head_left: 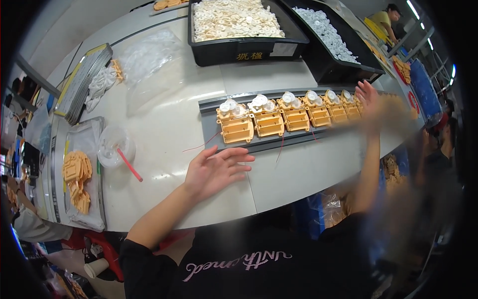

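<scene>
A row of yellow-orange plastic housings [236, 130] sits in a long grey tray [210, 122] across the table. White round gears [261, 102] lie in the far part of the housings, and thin red wires [283, 147] hang from some of them. My left hand [216, 172] rests near the tray's front edge below the leftmost housings, fingers apart and holding nothing. Over the right part of the row is my right hand [367, 102], raised with fingers spread and nothing visible in it. A blur hides the housings beside the right hand.
Behind the tray stand two black bins, one with cream-white parts [234, 21], one with pale translucent parts [326, 35]. At left are a clear cup with a red straw [130, 164], a tray of orange pieces [77, 174], plastic bags [154, 55] and stacked panels [84, 82]. Other people work nearby.
</scene>
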`<action>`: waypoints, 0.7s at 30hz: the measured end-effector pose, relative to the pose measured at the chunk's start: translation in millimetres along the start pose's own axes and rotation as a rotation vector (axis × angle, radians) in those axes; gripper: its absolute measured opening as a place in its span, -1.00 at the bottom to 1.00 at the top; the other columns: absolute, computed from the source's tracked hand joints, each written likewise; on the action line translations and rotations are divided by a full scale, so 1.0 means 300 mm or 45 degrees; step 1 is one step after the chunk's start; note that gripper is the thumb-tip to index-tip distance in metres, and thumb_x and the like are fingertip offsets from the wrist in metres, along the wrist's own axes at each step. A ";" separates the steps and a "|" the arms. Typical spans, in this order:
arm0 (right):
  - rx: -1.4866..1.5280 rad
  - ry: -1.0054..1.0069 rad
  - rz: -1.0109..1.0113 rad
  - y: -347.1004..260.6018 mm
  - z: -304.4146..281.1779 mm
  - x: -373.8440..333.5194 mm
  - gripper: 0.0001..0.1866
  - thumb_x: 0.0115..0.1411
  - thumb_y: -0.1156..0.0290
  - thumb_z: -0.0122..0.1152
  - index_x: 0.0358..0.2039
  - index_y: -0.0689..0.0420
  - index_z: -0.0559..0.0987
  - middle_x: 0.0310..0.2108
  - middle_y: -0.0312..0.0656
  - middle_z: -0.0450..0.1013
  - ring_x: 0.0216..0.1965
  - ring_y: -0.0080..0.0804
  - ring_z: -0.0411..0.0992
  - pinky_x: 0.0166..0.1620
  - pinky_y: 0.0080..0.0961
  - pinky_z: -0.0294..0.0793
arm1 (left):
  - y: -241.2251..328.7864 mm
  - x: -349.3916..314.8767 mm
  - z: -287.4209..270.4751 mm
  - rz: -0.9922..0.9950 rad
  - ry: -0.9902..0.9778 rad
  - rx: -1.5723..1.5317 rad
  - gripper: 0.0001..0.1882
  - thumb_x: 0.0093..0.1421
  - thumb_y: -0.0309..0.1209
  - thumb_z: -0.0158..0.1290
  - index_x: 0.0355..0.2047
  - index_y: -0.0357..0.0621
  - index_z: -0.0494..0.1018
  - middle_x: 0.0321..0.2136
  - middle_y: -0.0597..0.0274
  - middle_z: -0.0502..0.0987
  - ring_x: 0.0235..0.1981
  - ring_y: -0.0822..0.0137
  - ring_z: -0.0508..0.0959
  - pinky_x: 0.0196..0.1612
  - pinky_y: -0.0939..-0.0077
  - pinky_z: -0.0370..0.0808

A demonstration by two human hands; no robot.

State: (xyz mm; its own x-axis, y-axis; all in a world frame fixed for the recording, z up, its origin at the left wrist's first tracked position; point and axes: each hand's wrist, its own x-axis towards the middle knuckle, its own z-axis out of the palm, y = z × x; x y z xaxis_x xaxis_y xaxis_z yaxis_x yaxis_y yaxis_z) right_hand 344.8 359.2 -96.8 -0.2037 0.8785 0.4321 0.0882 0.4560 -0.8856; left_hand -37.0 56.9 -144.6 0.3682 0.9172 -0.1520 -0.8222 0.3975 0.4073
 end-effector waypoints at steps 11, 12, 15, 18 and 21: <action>0.024 -0.987 -0.214 -0.471 0.842 -0.206 -0.33 0.08 0.51 0.24 0.21 0.14 0.23 0.14 0.01 0.26 0.08 -0.17 0.34 0.11 -0.24 0.34 | -0.004 0.008 -0.049 0.055 -0.127 0.083 -0.42 0.30 -0.03 -0.26 0.09 -0.28 0.28 0.03 -0.08 0.39 -0.02 0.15 0.46 0.05 0.34 0.38; -0.323 -1.052 -0.557 -0.537 0.905 -0.226 -0.28 0.01 0.51 0.29 0.21 0.09 0.24 0.14 -0.03 0.27 0.08 -0.15 0.33 0.10 -0.26 0.35 | -0.005 0.018 -0.042 0.052 -0.122 0.137 -0.44 0.30 -0.04 -0.23 0.06 -0.27 0.30 0.00 -0.06 0.41 -0.03 0.15 0.47 0.03 0.34 0.40; -0.561 -1.294 -0.897 -0.636 1.123 -0.273 -0.15 -0.16 0.40 0.42 0.20 0.02 0.26 0.07 -0.12 0.31 0.03 -0.10 0.31 0.00 -0.32 0.38 | -0.003 0.030 -0.047 0.060 -0.093 0.220 -0.49 0.29 -0.06 -0.18 0.00 -0.25 0.35 -0.05 0.00 0.44 -0.06 0.17 0.49 -0.01 0.36 0.42; -0.625 -1.465 -1.076 -0.688 1.317 -0.311 -0.19 -0.12 0.29 0.44 0.19 0.00 0.30 -0.03 -0.10 0.33 -0.06 -0.08 0.35 -0.06 -0.32 0.38 | -0.011 0.022 -0.046 0.049 -0.081 0.283 -0.51 0.26 -0.06 -0.15 -0.04 -0.22 0.37 -0.10 0.06 0.46 -0.09 0.21 0.50 -0.05 0.39 0.44; -0.396 -1.599 -1.314 -0.701 1.467 -0.390 -0.55 0.08 0.13 0.29 -0.09 0.11 0.49 -0.36 -0.16 0.40 -0.44 -0.14 0.39 -0.40 -0.32 0.37 | -0.019 0.025 -0.063 0.074 -0.090 0.299 -0.50 0.24 -0.02 -0.12 -0.05 -0.19 0.37 -0.13 0.10 0.46 -0.11 0.25 0.50 -0.08 0.44 0.44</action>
State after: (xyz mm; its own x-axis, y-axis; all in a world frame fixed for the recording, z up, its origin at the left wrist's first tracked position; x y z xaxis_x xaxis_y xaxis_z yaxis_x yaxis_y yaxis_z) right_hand -79.1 98.0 -36.0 -0.8929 -0.3789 0.2431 -0.4281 0.8817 -0.1983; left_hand -37.9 62.1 -165.1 0.3596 0.9310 -0.0623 -0.7227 0.3201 0.6126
